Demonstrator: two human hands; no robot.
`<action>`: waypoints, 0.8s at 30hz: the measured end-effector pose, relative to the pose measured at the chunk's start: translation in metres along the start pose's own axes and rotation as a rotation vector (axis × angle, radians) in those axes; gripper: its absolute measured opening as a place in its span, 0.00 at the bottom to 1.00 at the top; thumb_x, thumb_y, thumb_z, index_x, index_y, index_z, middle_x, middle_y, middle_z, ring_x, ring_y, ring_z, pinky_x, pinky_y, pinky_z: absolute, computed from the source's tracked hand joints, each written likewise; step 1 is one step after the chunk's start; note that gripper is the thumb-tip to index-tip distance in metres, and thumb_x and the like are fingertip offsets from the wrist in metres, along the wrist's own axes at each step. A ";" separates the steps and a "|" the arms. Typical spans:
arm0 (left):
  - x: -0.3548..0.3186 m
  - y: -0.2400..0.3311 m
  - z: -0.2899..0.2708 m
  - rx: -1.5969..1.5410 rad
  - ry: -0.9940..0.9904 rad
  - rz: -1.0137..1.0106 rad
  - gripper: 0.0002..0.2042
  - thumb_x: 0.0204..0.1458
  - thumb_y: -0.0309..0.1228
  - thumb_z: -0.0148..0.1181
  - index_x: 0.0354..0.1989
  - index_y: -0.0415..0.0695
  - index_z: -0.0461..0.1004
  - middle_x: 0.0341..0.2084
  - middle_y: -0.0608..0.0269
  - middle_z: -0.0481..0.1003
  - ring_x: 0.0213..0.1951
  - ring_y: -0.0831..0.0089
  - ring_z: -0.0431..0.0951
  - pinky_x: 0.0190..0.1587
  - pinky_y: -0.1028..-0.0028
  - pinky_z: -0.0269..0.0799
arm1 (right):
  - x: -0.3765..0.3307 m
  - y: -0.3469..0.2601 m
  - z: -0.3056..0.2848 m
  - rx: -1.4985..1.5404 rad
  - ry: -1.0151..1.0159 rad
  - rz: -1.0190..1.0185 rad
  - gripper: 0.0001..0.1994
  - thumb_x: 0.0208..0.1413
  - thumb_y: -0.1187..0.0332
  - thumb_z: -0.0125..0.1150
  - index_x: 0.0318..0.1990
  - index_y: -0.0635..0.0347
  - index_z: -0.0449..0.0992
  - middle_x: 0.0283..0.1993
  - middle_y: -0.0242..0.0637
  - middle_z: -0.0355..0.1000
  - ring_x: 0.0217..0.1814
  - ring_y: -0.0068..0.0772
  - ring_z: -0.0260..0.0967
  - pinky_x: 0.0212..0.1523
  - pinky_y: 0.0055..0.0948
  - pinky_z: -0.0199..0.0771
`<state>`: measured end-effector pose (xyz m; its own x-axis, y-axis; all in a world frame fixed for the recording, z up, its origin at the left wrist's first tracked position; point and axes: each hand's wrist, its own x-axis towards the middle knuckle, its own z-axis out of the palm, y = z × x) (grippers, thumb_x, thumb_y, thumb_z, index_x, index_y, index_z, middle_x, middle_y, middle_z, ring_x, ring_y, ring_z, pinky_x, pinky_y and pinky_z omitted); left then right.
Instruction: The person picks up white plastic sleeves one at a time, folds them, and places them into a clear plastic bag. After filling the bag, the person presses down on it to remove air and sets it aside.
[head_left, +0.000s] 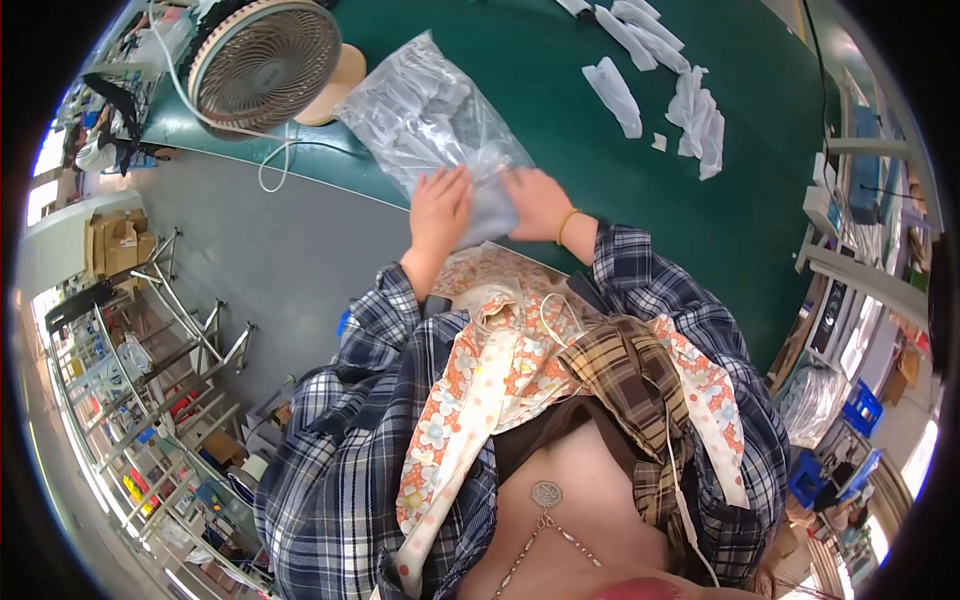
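A large clear plastic bag (pixel 430 110) lies across the green table near its front edge, with white packets showing through the film. My left hand (pixel 441 208) rests on the bag's near end, fingers stretched out and flat. At the right side of that end is my right hand (pixel 543 204), touching the plastic; its fingertips are smeared by motion, so their grip is unclear. Between the hands, the bag's near part (pixel 488 212) looks bluish and blurred.
A round desk fan (pixel 265 65) with a white cable (pixel 275 165) stands at the table's left end. Several white plastic-wrapped packets (pixel 613 97) lie loose at the far right of the green table (pixel 640 190). Metal racks (pixel 140 400) and a cardboard box (pixel 118 243) are on the left.
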<state>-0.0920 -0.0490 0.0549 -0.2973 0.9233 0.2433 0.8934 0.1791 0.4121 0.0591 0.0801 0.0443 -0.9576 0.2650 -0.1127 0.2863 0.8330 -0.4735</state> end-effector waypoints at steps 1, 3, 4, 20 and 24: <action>0.001 0.004 -0.003 0.024 0.053 0.020 0.12 0.46 0.31 0.54 0.41 0.47 0.73 0.44 0.63 0.69 0.46 0.57 0.67 0.52 0.55 0.56 | 0.009 -0.004 0.000 -0.001 0.005 -0.014 0.47 0.24 0.57 0.66 0.57 0.67 0.52 0.42 0.52 0.61 0.44 0.49 0.63 0.45 0.36 0.66; -0.001 0.014 -0.007 0.067 0.158 0.063 0.11 0.46 0.30 0.54 0.39 0.46 0.73 0.39 0.60 0.71 0.42 0.57 0.69 0.49 0.56 0.59 | 0.022 -0.012 0.000 0.083 0.188 0.268 0.47 0.25 0.56 0.66 0.57 0.68 0.53 0.44 0.53 0.62 0.45 0.51 0.62 0.47 0.37 0.65; -0.009 0.018 -0.006 0.071 0.161 0.058 0.11 0.46 0.30 0.54 0.39 0.46 0.73 0.39 0.60 0.71 0.42 0.57 0.69 0.49 0.56 0.59 | 0.024 -0.016 0.001 0.126 0.274 0.414 0.47 0.26 0.55 0.66 0.57 0.68 0.53 0.45 0.54 0.62 0.46 0.52 0.62 0.48 0.38 0.64; 0.048 -0.031 0.023 0.156 0.146 0.223 0.10 0.44 0.28 0.52 0.35 0.39 0.70 0.34 0.49 0.70 0.40 0.53 0.69 0.44 0.64 0.64 | 0.061 -0.009 0.009 0.377 0.241 0.535 0.47 0.30 0.53 0.64 0.59 0.68 0.50 0.53 0.61 0.57 0.52 0.55 0.59 0.53 0.34 0.60; 0.027 -0.037 0.024 -0.005 -0.166 0.060 0.12 0.45 0.30 0.52 0.38 0.40 0.70 0.39 0.51 0.69 0.46 0.54 0.67 0.49 0.63 0.61 | 0.068 -0.030 0.008 -0.046 0.279 0.675 0.43 0.34 0.56 0.61 0.59 0.65 0.49 0.51 0.60 0.58 0.51 0.54 0.60 0.51 0.36 0.61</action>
<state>-0.1247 -0.0230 0.0256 -0.1833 0.9758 0.1195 0.9061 0.1206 0.4055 -0.0153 0.0693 0.0437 -0.5305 0.8365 -0.1372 0.8181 0.4628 -0.3414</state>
